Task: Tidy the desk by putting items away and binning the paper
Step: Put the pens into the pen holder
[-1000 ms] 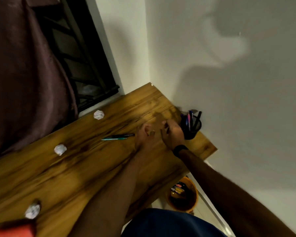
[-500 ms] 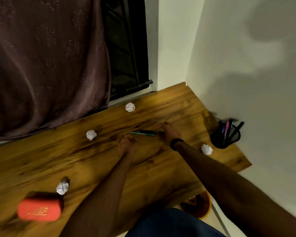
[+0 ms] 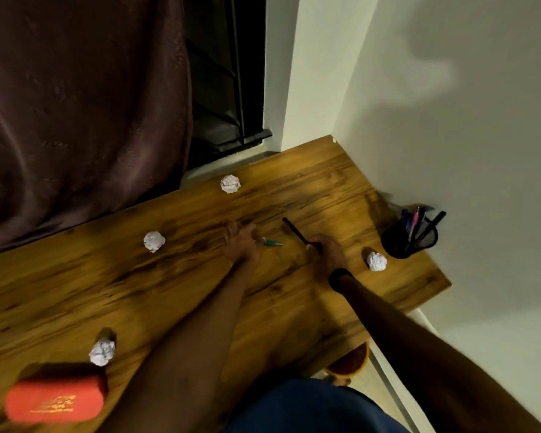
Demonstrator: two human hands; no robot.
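On the wooden desk (image 3: 75,292), my right hand (image 3: 327,253) grips a black pen (image 3: 295,231) that sticks up and to the left from its fingers. My left hand (image 3: 241,242) is closed around a green pen (image 3: 272,243), whose tip pokes out to the right. Several crumpled paper balls lie around: one at the back (image 3: 230,183), one to the left (image 3: 154,241), one near the front left (image 3: 102,351) and one right of my right hand (image 3: 376,261). A black mesh pen holder (image 3: 409,237) with pens stands at the desk's right end.
A red case (image 3: 55,398) lies at the front left. An orange bin (image 3: 350,360) sits on the floor below the desk's right front edge. A brown curtain (image 3: 75,104) and a dark window (image 3: 225,73) are behind the desk; a white wall is on the right.
The view swung left. My right hand left the pen holder, reached the two pens and lifted the black one. My left hand closed on the green pen.
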